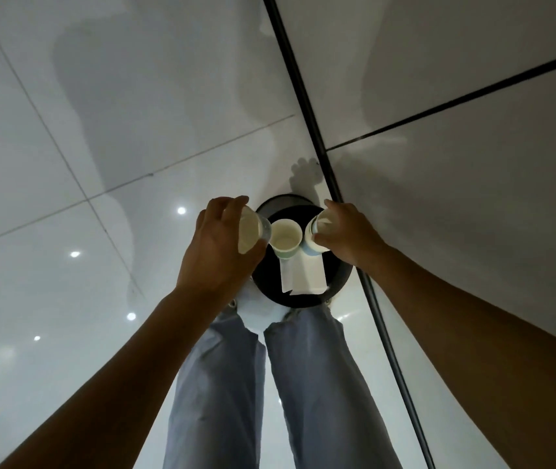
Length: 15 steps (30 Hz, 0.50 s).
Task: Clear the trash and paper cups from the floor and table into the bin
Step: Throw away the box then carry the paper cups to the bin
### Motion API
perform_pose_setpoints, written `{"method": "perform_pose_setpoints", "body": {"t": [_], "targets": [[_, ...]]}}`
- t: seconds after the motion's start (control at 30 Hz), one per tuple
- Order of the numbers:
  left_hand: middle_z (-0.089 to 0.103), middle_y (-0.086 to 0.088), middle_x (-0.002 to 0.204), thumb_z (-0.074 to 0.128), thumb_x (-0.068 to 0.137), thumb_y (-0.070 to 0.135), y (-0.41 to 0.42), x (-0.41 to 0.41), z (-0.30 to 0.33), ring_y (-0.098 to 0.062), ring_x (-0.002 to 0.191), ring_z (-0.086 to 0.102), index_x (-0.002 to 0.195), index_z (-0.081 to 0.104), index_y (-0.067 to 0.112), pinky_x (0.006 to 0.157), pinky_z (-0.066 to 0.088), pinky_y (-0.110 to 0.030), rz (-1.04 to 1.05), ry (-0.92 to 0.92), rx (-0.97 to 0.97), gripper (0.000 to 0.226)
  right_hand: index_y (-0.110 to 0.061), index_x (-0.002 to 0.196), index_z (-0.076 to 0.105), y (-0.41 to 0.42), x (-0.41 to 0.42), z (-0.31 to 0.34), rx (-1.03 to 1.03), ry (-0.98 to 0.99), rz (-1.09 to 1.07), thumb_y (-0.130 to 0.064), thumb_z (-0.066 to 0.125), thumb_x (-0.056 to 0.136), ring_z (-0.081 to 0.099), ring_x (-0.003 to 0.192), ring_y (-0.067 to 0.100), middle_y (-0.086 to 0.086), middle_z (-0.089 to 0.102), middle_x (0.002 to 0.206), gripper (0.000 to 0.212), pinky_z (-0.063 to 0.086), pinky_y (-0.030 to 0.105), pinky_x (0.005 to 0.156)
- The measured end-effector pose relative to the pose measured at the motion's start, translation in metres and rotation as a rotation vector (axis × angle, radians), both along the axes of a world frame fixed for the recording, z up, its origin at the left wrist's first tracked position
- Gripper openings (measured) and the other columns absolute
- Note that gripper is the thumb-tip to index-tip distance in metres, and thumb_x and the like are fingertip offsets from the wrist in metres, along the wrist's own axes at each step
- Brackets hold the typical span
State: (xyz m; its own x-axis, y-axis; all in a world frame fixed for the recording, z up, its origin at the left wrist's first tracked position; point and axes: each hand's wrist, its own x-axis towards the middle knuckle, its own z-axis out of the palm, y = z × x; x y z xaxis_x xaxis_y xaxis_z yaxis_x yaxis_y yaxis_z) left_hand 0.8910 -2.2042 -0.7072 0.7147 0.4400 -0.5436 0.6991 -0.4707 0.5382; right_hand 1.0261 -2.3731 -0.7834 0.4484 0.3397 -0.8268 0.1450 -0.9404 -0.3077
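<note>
A round black bin [337, 275] stands on the floor just ahead of my feet. My left hand [219, 252] is over its left rim, shut on a paper cup [249, 231] tilted toward the opening. Over the right rim, my right hand [347, 231] grips another paper cup [313, 236] with a blue-green band. A third paper cup [286, 238] sits mouth up between the two hands, inside or just above the bin. White paper [303, 275] lies in the bin below it.
Glossy white floor tiles [66, 198] spread to the left. A dark strip [307, 96] runs along the base of a pale wall [472, 164] on the right. My legs in light grey trousers [303, 384] stand right behind the bin.
</note>
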Motion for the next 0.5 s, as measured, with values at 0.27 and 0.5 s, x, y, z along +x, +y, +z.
{"method": "perform_pose_setpoints", "body": {"t": [0.27,0.5], "targets": [[0.042,-0.003,0.137,0.073,0.080,0.029,-0.013,0.030,-0.022,-0.020,0.122,0.043,0.140,0.040,0.019,0.089,0.041,-0.025,-0.020,-0.037,-0.070,0.069,-0.015,0.152,0.011,-0.005,0.003,-0.032,-0.025,0.055,0.080,-0.037,0.074,0.079,0.027,0.139,0.032,0.010,0.025,0.154,0.098,0.030,0.040,0.109],[0.040,-0.005,0.140,0.072,0.081,0.033,-0.052,0.086,-0.040,-0.022,0.126,0.040,0.142,0.036,0.018,0.099,0.042,-0.033,-0.142,-0.053,-0.175,0.073,-0.025,0.152,0.007,-0.056,-0.004,-0.008,-0.014,-0.066,-0.135,-0.036,0.077,0.076,0.022,0.144,0.027,0.004,0.019,0.158,0.104,0.029,0.039,0.110]]}}
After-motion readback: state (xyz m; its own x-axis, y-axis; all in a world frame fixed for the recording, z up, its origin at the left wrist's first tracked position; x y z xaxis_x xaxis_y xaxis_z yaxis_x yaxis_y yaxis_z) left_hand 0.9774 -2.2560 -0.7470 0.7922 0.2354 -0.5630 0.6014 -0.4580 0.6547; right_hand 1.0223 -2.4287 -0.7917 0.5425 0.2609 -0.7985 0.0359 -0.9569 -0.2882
